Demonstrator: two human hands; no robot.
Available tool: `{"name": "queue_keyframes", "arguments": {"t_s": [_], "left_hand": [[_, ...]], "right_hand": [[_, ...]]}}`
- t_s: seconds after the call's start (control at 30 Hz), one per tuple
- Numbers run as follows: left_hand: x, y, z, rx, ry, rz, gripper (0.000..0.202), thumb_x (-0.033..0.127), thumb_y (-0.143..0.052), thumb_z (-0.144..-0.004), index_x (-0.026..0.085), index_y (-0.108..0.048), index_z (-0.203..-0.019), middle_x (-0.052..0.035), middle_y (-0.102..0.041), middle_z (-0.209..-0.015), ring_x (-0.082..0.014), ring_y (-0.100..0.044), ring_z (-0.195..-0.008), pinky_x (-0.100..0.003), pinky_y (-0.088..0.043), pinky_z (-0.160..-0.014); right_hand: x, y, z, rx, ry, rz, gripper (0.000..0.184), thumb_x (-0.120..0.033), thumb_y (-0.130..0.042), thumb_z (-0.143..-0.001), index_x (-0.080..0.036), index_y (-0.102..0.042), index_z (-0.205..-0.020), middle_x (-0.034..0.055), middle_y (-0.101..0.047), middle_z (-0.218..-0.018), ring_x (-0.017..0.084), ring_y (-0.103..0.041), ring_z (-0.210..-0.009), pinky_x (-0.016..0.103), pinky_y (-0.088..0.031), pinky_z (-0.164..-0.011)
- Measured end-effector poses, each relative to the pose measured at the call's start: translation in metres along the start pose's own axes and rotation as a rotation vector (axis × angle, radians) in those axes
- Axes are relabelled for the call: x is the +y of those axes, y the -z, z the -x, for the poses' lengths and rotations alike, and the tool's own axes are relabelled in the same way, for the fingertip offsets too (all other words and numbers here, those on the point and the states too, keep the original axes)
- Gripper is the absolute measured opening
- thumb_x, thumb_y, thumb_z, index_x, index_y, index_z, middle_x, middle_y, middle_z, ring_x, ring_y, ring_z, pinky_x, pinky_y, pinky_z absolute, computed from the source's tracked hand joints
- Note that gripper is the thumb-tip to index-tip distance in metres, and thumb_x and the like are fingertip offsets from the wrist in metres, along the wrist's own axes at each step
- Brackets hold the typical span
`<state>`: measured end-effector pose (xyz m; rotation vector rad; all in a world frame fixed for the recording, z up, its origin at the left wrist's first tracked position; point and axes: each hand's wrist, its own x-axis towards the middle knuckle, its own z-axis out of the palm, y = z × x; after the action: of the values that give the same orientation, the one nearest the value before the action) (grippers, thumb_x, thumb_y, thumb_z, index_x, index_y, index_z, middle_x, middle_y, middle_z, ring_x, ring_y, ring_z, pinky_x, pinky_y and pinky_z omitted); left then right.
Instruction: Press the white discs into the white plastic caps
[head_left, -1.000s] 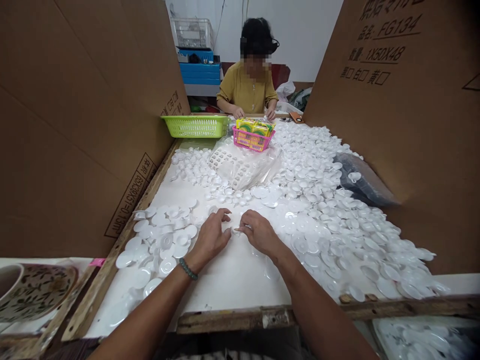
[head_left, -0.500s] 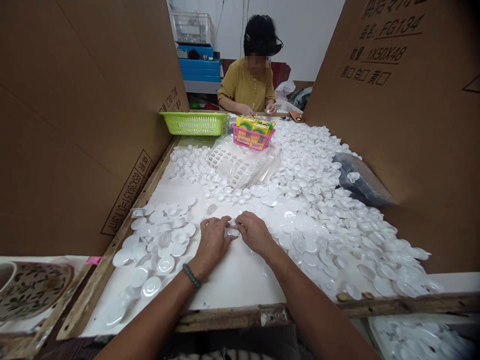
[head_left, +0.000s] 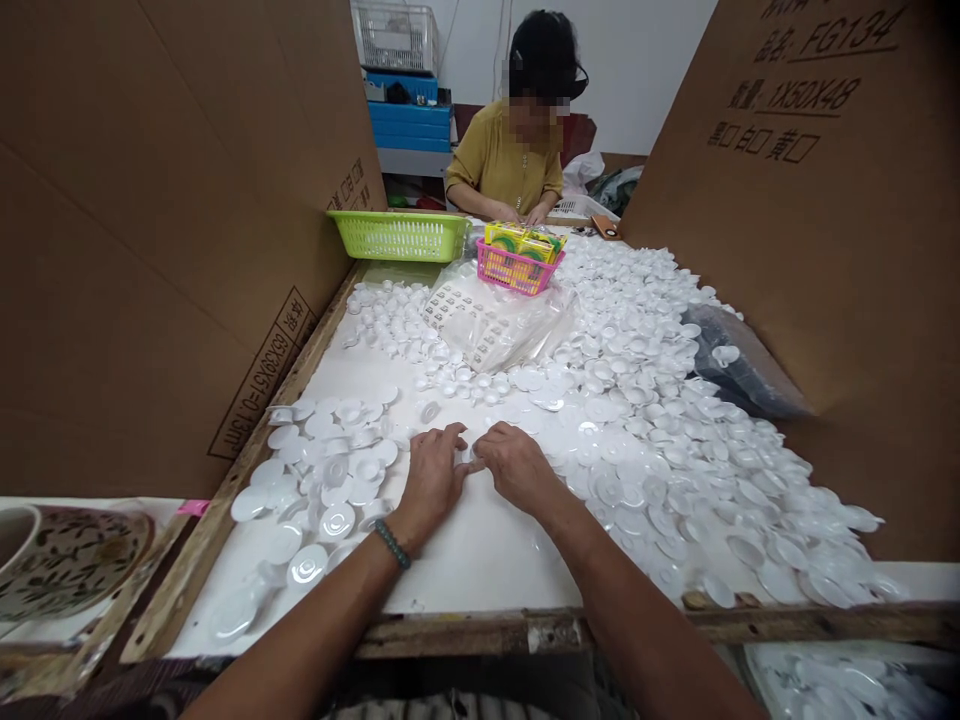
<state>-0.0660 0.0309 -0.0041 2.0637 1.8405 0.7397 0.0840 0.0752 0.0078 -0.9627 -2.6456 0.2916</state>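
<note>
Near the front middle of the table, my left hand (head_left: 433, 478) and my right hand (head_left: 519, 468) meet fingertip to fingertip. Between them they pinch a small white plastic disc (head_left: 467, 454), mostly covered by the fingers. A bead bracelet (head_left: 392, 543) circles my left wrist. To the left of my left hand lies a loose group of round white plastic discs (head_left: 337, 520), some with a raised ring in the middle. A much larger heap of similar white pieces (head_left: 637, 400) spreads on the right and towards the back.
Tall cardboard sheets (head_left: 187, 250) wall both sides. Farther back are a green basket (head_left: 401, 238), a pink basket (head_left: 517, 270) with yellow packets, and a clear bag (head_left: 517, 325) with printed labels. A person in a yellow top (head_left: 502, 155) sits opposite. A wooden rim (head_left: 480, 634) edges the table.
My view has shifted slightly, so the scene sits a little further right. My fingers have closed tighter over the disc, hiding more of it. The person opposite has brought both hands together.
</note>
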Motion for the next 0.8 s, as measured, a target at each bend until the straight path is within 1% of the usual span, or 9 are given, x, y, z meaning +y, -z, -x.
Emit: {"name": "queue_keyframes", "arguments": {"t_s": [0.13, 0.23, 0.33, 0.43, 0.57, 0.67, 0.73, 0.8], "left_hand": [[-0.002, -0.005, 0.002, 0.003, 0.012, -0.009, 0.036, 0.024, -0.056, -0.08, 0.02, -0.042, -0.113, -0.0045, -0.063, -0.097, -0.02, -0.053, -0.093, -0.037, -0.035, -0.086], [-0.004, -0.006, 0.003, -0.005, -0.009, 0.004, 0.038, 0.023, -0.056, -0.08, 0.019, -0.041, -0.114, -0.0047, -0.062, -0.099, -0.02, -0.051, -0.094, -0.036, -0.034, -0.088], [-0.004, -0.004, 0.004, -0.018, -0.019, 0.018, 0.039, 0.018, -0.056, -0.079, 0.019, -0.04, -0.115, -0.0035, -0.062, -0.101, -0.0189, -0.051, -0.094, -0.036, -0.033, -0.089], [-0.003, 0.002, 0.003, -0.035, -0.025, 0.009, 0.038, 0.017, -0.056, -0.078, 0.02, -0.042, -0.113, -0.0024, -0.061, -0.099, -0.0182, -0.051, -0.093, -0.036, -0.032, -0.089], [-0.003, 0.01, 0.003, -0.026, -0.016, -0.055, 0.035, 0.028, -0.058, -0.08, 0.019, -0.045, -0.111, -0.0039, -0.061, -0.096, -0.0199, -0.05, -0.092, -0.037, -0.033, -0.088], [-0.003, 0.013, 0.005, 0.024, -0.021, -0.1, 0.04, 0.034, -0.06, -0.078, 0.018, -0.047, -0.112, -0.0064, -0.061, -0.097, -0.0218, -0.049, -0.095, -0.038, -0.033, -0.089], [-0.002, 0.013, 0.005, 0.038, -0.051, -0.08, 0.037, 0.031, -0.06, -0.078, 0.019, -0.049, -0.112, -0.0053, -0.062, -0.096, -0.0208, -0.05, -0.095, -0.038, -0.03, -0.092], [0.001, 0.013, 0.003, 0.025, -0.064, -0.032, 0.03, 0.028, -0.059, -0.079, 0.02, -0.052, -0.107, -0.0031, -0.064, -0.091, -0.0193, -0.052, -0.093, -0.038, -0.029, -0.093]], "right_hand": [[-0.006, 0.0, -0.003, -0.035, 0.011, 0.046, 0.023, 0.002, -0.044, -0.075, -0.017, -0.057, -0.071, 0.0029, -0.059, -0.07, 0.016, -0.047, -0.076, 0.028, -0.031, -0.066], [-0.009, -0.002, -0.004, -0.051, 0.012, 0.071, 0.022, -0.001, -0.043, -0.077, -0.017, -0.057, -0.073, 0.0035, -0.059, -0.07, 0.017, -0.047, -0.077, 0.029, -0.03, -0.065], [-0.011, -0.007, -0.002, -0.029, 0.007, 0.086, 0.022, -0.004, -0.042, -0.081, -0.017, -0.056, -0.07, 0.0038, -0.058, -0.07, 0.017, -0.047, -0.076, 0.03, -0.03, -0.066], [-0.01, -0.012, 0.001, 0.023, -0.012, 0.061, 0.022, -0.006, -0.043, -0.083, -0.017, -0.056, -0.07, 0.0041, -0.059, -0.071, 0.017, -0.049, -0.077, 0.029, -0.033, -0.068], [-0.005, -0.015, 0.003, 0.133, -0.102, -0.093, 0.019, -0.01, -0.044, -0.084, -0.018, -0.059, -0.074, 0.0039, -0.062, -0.075, 0.017, -0.051, -0.08, 0.027, -0.037, -0.071], [-0.002, -0.011, 0.001, 0.203, -0.245, -0.265, 0.013, -0.019, -0.05, -0.084, -0.018, -0.059, -0.074, 0.0016, -0.062, -0.073, 0.015, -0.053, -0.072, 0.025, -0.039, -0.067], [-0.001, -0.008, 0.0, 0.178, -0.322, -0.372, 0.017, -0.022, -0.049, -0.085, -0.018, -0.058, -0.071, -0.0004, -0.06, -0.067, 0.013, -0.052, -0.064, 0.023, -0.038, -0.061], [-0.002, -0.006, 0.0, 0.123, -0.36, -0.438, 0.02, -0.02, -0.044, -0.086, -0.018, -0.058, -0.071, -0.0015, -0.058, -0.064, 0.012, -0.052, -0.06, 0.022, -0.037, -0.057]]}}
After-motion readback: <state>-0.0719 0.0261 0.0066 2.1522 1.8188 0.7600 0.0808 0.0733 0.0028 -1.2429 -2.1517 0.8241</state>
